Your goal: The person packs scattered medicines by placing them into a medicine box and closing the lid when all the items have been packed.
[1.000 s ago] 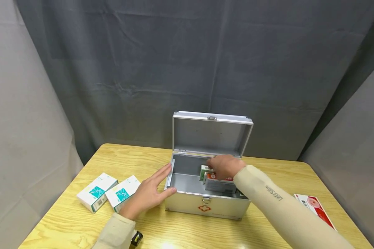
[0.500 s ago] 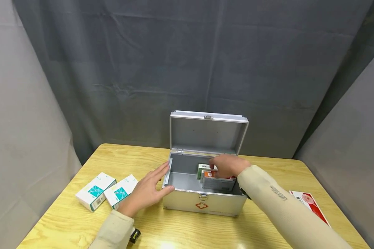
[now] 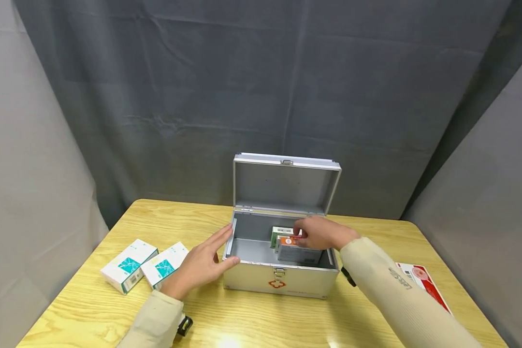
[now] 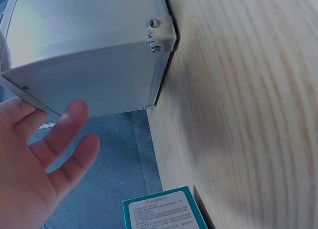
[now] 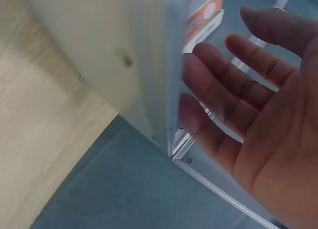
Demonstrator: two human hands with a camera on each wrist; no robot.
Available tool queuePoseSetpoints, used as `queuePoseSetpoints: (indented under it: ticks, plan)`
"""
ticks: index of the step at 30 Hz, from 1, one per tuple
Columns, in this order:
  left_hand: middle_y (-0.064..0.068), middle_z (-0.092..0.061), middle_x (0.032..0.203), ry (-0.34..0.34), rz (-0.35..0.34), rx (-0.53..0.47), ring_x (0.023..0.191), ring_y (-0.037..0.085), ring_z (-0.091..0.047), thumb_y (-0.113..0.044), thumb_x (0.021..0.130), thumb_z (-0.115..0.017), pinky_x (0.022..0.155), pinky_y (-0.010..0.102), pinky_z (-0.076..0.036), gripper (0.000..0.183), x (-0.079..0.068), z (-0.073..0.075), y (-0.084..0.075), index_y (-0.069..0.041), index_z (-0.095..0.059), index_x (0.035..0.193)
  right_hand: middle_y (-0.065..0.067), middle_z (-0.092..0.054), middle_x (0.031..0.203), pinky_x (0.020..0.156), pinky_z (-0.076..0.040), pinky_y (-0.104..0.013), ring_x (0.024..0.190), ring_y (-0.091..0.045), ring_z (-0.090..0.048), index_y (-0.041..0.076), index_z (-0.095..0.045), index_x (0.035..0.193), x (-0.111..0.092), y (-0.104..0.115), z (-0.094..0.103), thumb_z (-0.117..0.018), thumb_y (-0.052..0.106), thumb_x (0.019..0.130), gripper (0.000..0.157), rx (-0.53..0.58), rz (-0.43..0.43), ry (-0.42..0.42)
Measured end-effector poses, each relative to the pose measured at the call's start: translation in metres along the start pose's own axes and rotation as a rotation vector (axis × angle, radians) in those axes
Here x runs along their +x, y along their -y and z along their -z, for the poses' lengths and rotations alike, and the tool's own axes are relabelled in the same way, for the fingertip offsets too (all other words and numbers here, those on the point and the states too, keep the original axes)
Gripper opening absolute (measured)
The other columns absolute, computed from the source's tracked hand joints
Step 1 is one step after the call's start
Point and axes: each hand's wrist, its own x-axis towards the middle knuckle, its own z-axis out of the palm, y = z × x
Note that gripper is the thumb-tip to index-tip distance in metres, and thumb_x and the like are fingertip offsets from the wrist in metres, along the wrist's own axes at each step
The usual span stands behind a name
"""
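Note:
An aluminium first-aid case (image 3: 252,279) stands on the table with its lid up. Inside, toward the right, stand a green-and-white medicine box (image 3: 282,231) and a grey box with an orange top (image 3: 288,240). My right hand (image 3: 319,233) reaches in over the right side, its fingertips at the tops of these boxes. In the right wrist view its fingers (image 5: 233,95) are loosely bent and spread from the thumb, with nothing gripped. My left hand (image 3: 202,266) lies along the case's left side, fingers extended by the rim; the left wrist view shows its palm (image 4: 25,189) facing the case.
Two white-and-teal medicine boxes (image 3: 129,266) (image 3: 165,265) lie on the table left of the case, the nearer one partly behind my left hand. A flat red-and-white box (image 3: 424,285) lies at the right, partly behind my right sleeve. Grey curtains (image 3: 209,106) surround the wooden table (image 3: 243,319).
My right hand has shifted to the right inside the case, uncovering more of the green-and-white box. My left hand stays at the left rim. The whole head view has drifted slightly.

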Motion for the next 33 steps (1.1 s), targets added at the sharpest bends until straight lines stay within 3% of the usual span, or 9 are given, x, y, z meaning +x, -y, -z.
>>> queuePoseSetpoints:
  ticks: [5,10,20,30,33]
  plan:
    - [-0.021,-0.018,0.151,0.005,0.005,0.008,0.053,-0.002,-0.046,-0.071,0.08,-0.044,0.053,0.017,-0.038,0.079,0.001,-0.001,0.001,-0.03,-0.026,0.144,0.003,-0.061,0.086,0.068,-0.047,-0.028,0.074,-0.009,-0.054,0.011,-0.061,0.108,-0.009,0.005,0.008,-0.059,0.023,0.088,0.024,0.078,0.017,-0.032]
    - [-0.02,-0.017,0.152,0.002,-0.001,0.003,0.053,-0.002,-0.046,-0.071,0.08,-0.044,0.054,0.017,-0.039,0.078,0.003,-0.002,0.002,-0.031,-0.025,0.145,0.003,-0.062,0.088,0.068,-0.048,-0.027,0.076,-0.009,-0.056,0.016,-0.061,0.105,-0.021,0.006,0.017,-0.059,0.02,0.087,0.019,0.149,0.033,-0.095]
    - [-0.02,-0.015,0.152,0.015,0.002,-0.01,0.055,-0.003,-0.046,-0.071,0.08,-0.043,0.058,0.016,-0.04,0.08,0.003,0.001,0.006,-0.03,-0.023,0.145,-0.001,-0.065,0.098,0.074,-0.05,-0.028,0.085,-0.011,-0.058,0.014,-0.062,0.108,-0.039,-0.017,0.012,-0.059,0.017,0.087,0.022,0.273,0.039,-0.244]
    - [-0.022,-0.013,0.152,0.007,0.001,-0.019,0.056,0.0,-0.048,-0.071,0.08,-0.043,0.063,0.02,-0.042,0.08,0.001,-0.001,0.006,-0.031,-0.021,0.146,-0.005,-0.062,0.1,0.069,-0.048,-0.028,0.086,-0.018,-0.056,0.016,-0.059,0.11,-0.076,-0.057,0.014,-0.057,0.027,0.09,0.023,0.363,-0.129,-0.331]
    - [-0.024,-0.012,0.151,-0.013,-0.004,-0.008,0.081,0.004,-0.059,-0.071,0.08,-0.043,0.08,0.03,-0.048,0.079,0.0,-0.002,0.006,-0.032,-0.022,0.145,-0.005,-0.062,0.102,0.072,-0.048,-0.029,0.089,-0.018,-0.057,0.016,-0.058,0.112,-0.092,-0.071,0.012,-0.055,0.031,0.091,0.026,0.38,-0.156,-0.321]
